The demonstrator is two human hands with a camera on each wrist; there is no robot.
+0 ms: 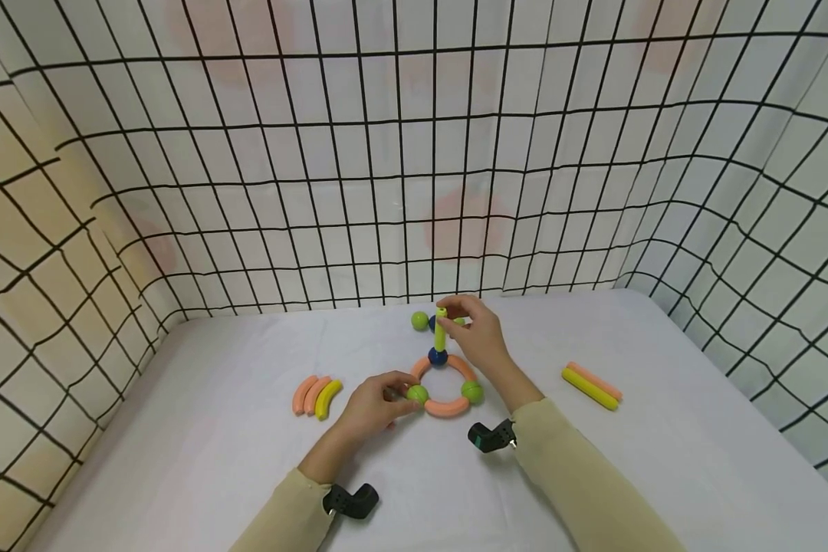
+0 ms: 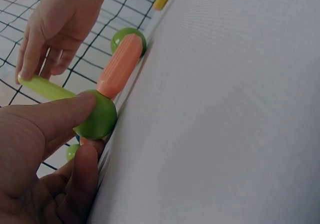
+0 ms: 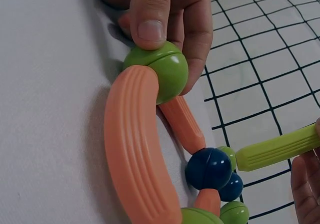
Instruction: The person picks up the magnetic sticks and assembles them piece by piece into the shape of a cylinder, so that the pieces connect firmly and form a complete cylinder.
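Observation:
A ring of curved orange rods (image 1: 447,409) joined by balls lies flat on the white table. Fingers and thumb of my left hand (image 1: 374,404) pinch the green ball (image 2: 99,116) on the ring's left side. Another green ball (image 1: 472,392) sits on its right side, and a dark blue ball (image 3: 208,168) joins the rods at the far side. A straight yellow-green rod (image 1: 440,335) rises from that blue ball. My right hand (image 1: 483,336) pinches the rod close to its upper end. The right wrist view shows the rod's lower end at the blue ball.
Behind the ring are loose balls, a green one (image 1: 419,320) among them, partly hidden by the right hand. At left lie two curved orange rods (image 1: 310,395) and a curved yellow rod (image 1: 328,399). Straight yellow (image 1: 589,389) and orange rods (image 1: 596,380) lie at right. A black-gridded wall (image 1: 317,192) surrounds the table.

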